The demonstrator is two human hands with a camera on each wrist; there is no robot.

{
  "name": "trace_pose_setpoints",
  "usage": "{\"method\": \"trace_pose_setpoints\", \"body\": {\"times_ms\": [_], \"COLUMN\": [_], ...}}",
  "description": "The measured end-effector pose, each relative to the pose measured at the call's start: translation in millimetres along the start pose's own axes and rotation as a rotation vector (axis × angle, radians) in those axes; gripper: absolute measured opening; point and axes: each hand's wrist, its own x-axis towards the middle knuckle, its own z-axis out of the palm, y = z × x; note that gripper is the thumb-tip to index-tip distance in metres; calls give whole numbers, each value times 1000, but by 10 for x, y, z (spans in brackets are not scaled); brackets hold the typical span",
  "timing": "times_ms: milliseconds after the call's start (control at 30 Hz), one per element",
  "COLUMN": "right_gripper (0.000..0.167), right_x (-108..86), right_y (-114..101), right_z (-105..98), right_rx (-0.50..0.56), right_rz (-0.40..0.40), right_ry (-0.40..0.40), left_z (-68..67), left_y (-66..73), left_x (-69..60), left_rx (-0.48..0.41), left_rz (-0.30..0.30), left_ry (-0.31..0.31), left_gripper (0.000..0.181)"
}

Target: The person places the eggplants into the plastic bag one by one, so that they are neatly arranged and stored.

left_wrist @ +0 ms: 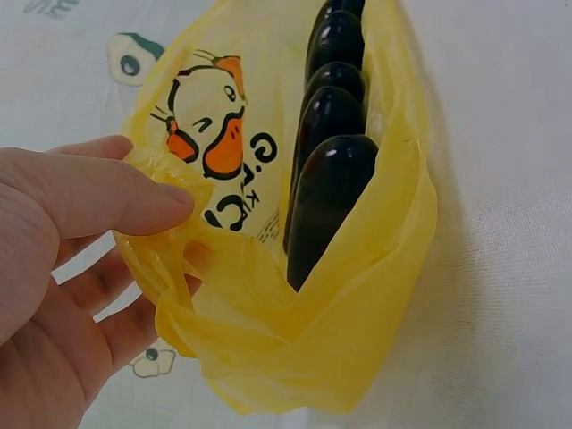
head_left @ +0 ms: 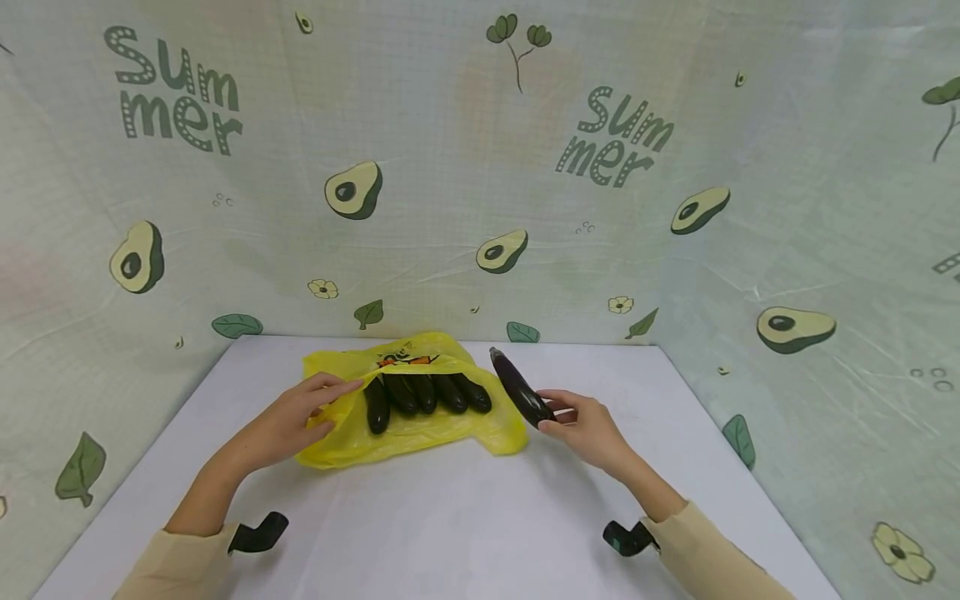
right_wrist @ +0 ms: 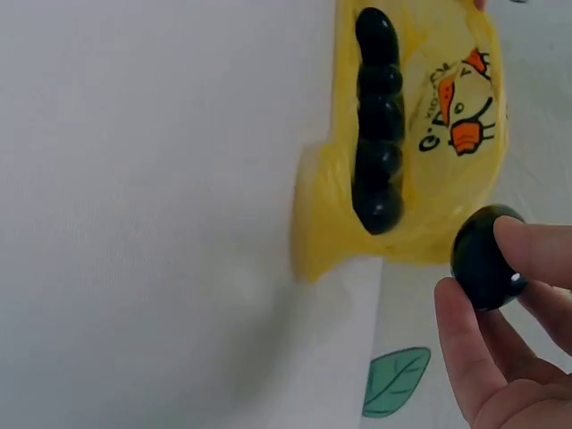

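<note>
A yellow plastic bag (head_left: 427, 442) with a printed duck face lies on its side, mouth toward me. Several dark, glossy eggplants (head_left: 426, 395) lie in a row inside it; the upper layer of the bag hides their far ends. My left hand (head_left: 288, 421) pinches the bag's rim at the left of the mouth, thumb over the plastic in the left wrist view. To the right of the bag, my right hand (head_left: 588, 427) grips another eggplant (head_left: 516, 386) by its near end. That eggplant slants up and away, its stem end pointing to the back left.
The white tabletop (head_left: 420, 533) stretches in front of the bag and to both sides. Cloth (head_left: 435, 100) printed with avocados, leaves and lettering stands along the back and sides of the table. A black wrist mount (head_left: 258, 533) sticks out from each sleeve.
</note>
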Motion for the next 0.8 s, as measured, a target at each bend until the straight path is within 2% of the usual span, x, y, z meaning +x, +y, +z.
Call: {"method": "trace_pose_setpoints", "body": {"times_ms": [367,800], "right_gripper": [48,48], "right_x": [-133,-228], "right_y": [-249,-394], "right_z": [54,153], "right_rx": [41,58], "right_rz": [-67,-167], "right_ry": [-55,-218], "left_z": [-38,-28], "left_y": [28,-26], "left_x": [-1,5], "left_rx": [-6,12], "left_rz": [-1,-23], "left_ry": [-10,-22], "left_gripper": [72,73]}}
